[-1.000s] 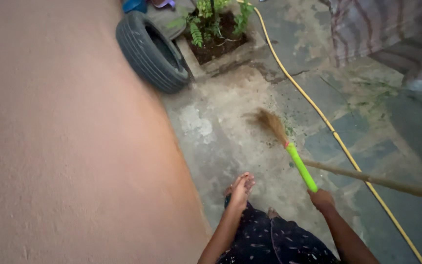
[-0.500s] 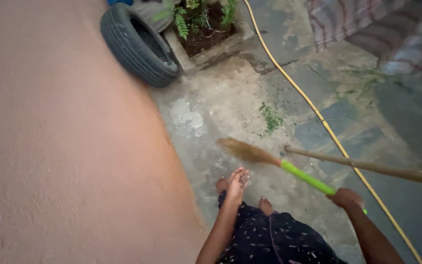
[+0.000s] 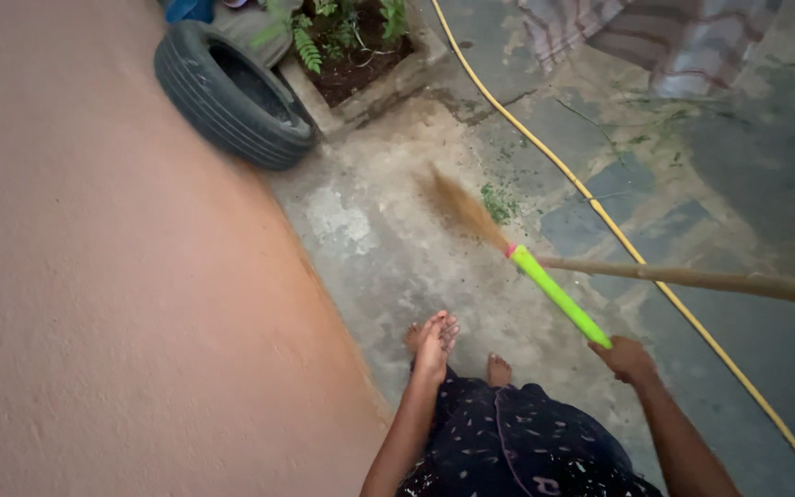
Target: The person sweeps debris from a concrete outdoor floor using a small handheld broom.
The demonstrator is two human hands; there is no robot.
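Right hand (image 3: 626, 357) closed on the green-handled broom (image 3: 558, 294), bristles low on the concrete floor (image 3: 397, 267) near the wall-side tyre (image 3: 232, 97), left hand (image 3: 434, 339) hanging loosely open: short flat strokes, clear of the yellow hose (image 3: 600, 212).

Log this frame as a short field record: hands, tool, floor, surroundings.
right hand: grips the end of the broom's green handle
left hand: empty, hanging free, fingers down
broom: tilted, bristles blurred, low over the floor
floor: grey concrete, dusty, with small green weeds
hose: yellow, runs diagonally across the floor
tyre: leans on the pink wall
planter: beside the tyre, with ferns
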